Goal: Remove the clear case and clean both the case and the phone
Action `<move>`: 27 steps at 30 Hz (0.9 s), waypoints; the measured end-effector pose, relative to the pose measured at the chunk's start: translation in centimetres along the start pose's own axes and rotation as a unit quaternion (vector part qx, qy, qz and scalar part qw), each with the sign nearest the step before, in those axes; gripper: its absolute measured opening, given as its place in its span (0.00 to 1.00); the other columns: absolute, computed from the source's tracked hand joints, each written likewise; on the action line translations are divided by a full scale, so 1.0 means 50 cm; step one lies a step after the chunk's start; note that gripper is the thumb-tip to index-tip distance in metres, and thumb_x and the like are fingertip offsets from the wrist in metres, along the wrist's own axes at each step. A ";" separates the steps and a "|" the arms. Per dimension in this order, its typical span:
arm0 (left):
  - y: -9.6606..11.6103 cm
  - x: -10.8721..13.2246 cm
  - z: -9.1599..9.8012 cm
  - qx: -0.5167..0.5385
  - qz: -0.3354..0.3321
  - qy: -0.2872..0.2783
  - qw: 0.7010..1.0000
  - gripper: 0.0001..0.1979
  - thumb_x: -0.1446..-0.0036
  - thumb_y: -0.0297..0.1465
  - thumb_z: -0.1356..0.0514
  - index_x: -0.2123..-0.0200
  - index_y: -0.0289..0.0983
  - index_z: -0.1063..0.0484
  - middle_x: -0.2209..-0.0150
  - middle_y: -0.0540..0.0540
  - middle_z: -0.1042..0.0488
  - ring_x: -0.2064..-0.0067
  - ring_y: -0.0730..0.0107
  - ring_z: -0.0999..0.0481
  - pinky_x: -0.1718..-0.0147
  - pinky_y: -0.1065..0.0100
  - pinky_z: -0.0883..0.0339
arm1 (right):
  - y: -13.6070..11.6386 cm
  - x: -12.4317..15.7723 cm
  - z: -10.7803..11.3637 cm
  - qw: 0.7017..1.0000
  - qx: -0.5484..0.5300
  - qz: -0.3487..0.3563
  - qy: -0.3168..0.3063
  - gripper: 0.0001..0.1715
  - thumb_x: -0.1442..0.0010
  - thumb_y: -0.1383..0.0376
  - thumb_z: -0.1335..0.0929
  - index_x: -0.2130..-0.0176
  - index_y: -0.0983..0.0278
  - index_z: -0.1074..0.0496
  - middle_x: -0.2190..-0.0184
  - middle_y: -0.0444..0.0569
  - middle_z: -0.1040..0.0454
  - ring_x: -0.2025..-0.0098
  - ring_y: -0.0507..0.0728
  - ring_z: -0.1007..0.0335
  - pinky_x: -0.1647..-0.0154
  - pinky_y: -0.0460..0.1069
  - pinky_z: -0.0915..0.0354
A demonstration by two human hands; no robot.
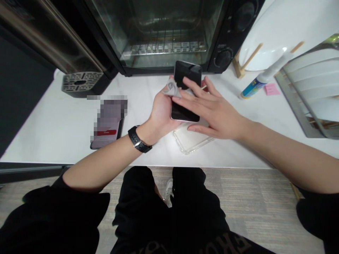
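Observation:
A smartphone (186, 110) with a dark screen and a pale frame rests face up in my left hand (161, 109), whose palm and fingers wrap it from the left and below. My right hand (212, 109) lies across the middle of the phone, fingers long and slightly spread, pinning a bunched grey cloth (172, 89) against the screen. Part of the cloth is hidden under those fingers, and one end sticks out near my left thumb. Just below my right hand, a clear phone case (186, 143) lies on the white countertop (148, 158).
Left of my hands lies another phone (108, 123), partly pixelated. A toaster oven (164, 35) stands behind, beside a machine with a drip tray (82, 83). At right are a blue-and-white tube (253, 88), a pink note (272, 89), a wooden stand (239, 68) and a dish rack (296, 106) with white plates.

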State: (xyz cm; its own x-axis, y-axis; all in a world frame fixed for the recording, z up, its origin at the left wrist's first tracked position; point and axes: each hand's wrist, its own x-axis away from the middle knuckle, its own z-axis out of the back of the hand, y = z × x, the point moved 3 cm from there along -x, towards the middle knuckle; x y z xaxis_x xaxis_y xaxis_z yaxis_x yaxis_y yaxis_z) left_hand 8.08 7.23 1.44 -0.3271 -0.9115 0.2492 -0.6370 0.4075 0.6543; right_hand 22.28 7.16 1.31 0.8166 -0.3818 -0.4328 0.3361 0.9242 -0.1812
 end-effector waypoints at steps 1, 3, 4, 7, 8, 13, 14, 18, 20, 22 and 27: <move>0.003 0.000 0.001 0.011 -0.013 -0.022 1.000 0.28 0.27 0.43 0.58 0.51 0.32 0.24 0.55 0.43 0.18 0.37 0.60 0.24 0.47 0.63 0.23 | -0.004 0.000 -0.002 1.000 -0.008 0.019 -0.011 0.42 0.29 0.43 0.42 0.25 0.47 0.59 0.24 0.41 0.49 0.20 0.62 0.62 0.20 0.72 0.65; 0.010 -0.001 0.006 0.029 -0.041 -0.052 0.997 0.30 0.26 0.46 0.59 0.51 0.31 0.24 0.51 0.41 0.19 0.34 0.60 0.27 0.45 0.64 0.24 | -0.010 0.001 -0.003 0.999 -0.020 0.041 -0.029 0.39 0.28 0.44 0.42 0.25 0.45 0.56 0.25 0.38 0.46 0.20 0.59 0.61 0.19 0.69 0.64; 0.013 -0.002 0.010 0.032 -0.057 -0.046 0.997 0.30 0.26 0.46 0.59 0.51 0.32 0.24 0.50 0.41 0.19 0.34 0.60 0.27 0.45 0.64 0.25 | -0.011 0.001 0.000 0.998 -0.022 0.045 -0.027 0.37 0.28 0.45 0.41 0.26 0.44 0.53 0.26 0.37 0.44 0.21 0.58 0.59 0.18 0.67 0.63; 0.020 -0.005 0.016 0.039 -0.088 -0.022 0.995 0.28 0.26 0.45 0.58 0.47 0.34 0.25 0.50 0.42 0.19 0.36 0.60 0.25 0.47 0.63 0.23 | -0.007 0.004 0.016 0.999 -0.004 0.033 0.028 0.29 0.28 0.50 0.38 0.31 0.46 0.39 0.31 0.36 0.34 0.22 0.58 0.51 0.19 0.67 0.58; 0.022 -0.005 0.015 0.040 -0.092 -0.020 0.995 0.28 0.26 0.45 0.59 0.47 0.35 0.25 0.51 0.42 0.19 0.37 0.60 0.24 0.48 0.63 0.23 | -0.003 0.005 0.022 0.998 0.008 0.020 0.052 0.27 0.28 0.52 0.38 0.32 0.47 0.36 0.32 0.36 0.32 0.23 0.59 0.49 0.19 0.69 0.57; 0.026 0.000 0.004 0.006 -0.063 -0.002 0.998 0.28 0.26 0.46 0.59 0.47 0.38 0.24 0.57 0.45 0.18 0.44 0.60 0.19 0.55 0.64 0.21 | 0.023 0.009 0.031 0.989 0.070 -0.095 0.085 0.31 0.27 0.51 0.41 0.30 0.51 0.40 0.31 0.43 0.33 0.22 0.68 0.55 0.22 0.77 0.62; 0.025 0.001 0.002 0.001 -0.054 -0.003 0.999 0.27 0.26 0.46 0.57 0.47 0.39 0.23 0.58 0.46 0.18 0.46 0.60 0.19 0.56 0.64 0.20 | 0.026 0.010 0.031 0.987 0.077 -0.109 0.086 0.33 0.28 0.49 0.41 0.29 0.53 0.41 0.30 0.45 0.34 0.21 0.70 0.56 0.22 0.78 0.63; 0.015 0.005 -0.006 -0.016 0.001 -0.012 1.000 0.24 0.26 0.45 0.55 0.48 0.40 0.23 0.60 0.49 0.18 0.47 0.59 0.17 0.58 0.64 0.20 | 0.028 0.010 0.031 0.981 0.084 -0.155 0.078 0.41 0.29 0.44 0.42 0.26 0.58 0.47 0.26 0.50 0.44 0.21 0.71 0.60 0.21 0.76 0.62; 0.005 0.005 -0.010 -0.019 0.043 -0.027 0.999 0.24 0.27 0.46 0.54 0.47 0.40 0.23 0.60 0.49 0.18 0.48 0.57 0.17 0.59 0.63 0.20 | 0.027 0.009 0.031 0.979 0.070 -0.177 0.074 0.44 0.30 0.42 0.42 0.24 0.56 0.54 0.24 0.48 0.50 0.20 0.69 0.62 0.20 0.73 0.62; -0.002 0.004 -0.012 -0.021 0.066 -0.043 0.997 0.23 0.27 0.45 0.53 0.46 0.41 0.24 0.60 0.49 0.18 0.49 0.58 0.16 0.59 0.63 0.20 | 0.026 0.007 0.031 0.979 0.053 -0.188 0.062 0.45 0.31 0.42 0.42 0.24 0.51 0.60 0.23 0.44 0.54 0.20 0.67 0.63 0.19 0.71 0.62; -0.005 0.000 0.001 -0.032 0.030 -0.015 0.999 0.22 0.27 0.45 0.54 0.48 0.43 0.24 0.60 0.51 0.18 0.49 0.61 0.16 0.58 0.64 0.21 | 0.020 0.001 0.020 0.995 0.020 -0.093 0.027 0.48 0.31 0.42 0.39 0.24 0.52 0.61 0.23 0.44 0.50 0.20 0.71 0.65 0.22 0.77 0.62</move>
State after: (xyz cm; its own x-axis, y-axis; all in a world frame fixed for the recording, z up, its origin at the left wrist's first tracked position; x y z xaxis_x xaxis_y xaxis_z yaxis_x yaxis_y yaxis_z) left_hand 8.21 7.14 1.27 -0.3852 -0.8830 0.2681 -0.5703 0.4562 0.6831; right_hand 23.14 8.09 1.98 0.7122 -0.5456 -0.4417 0.4992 0.8360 -0.2278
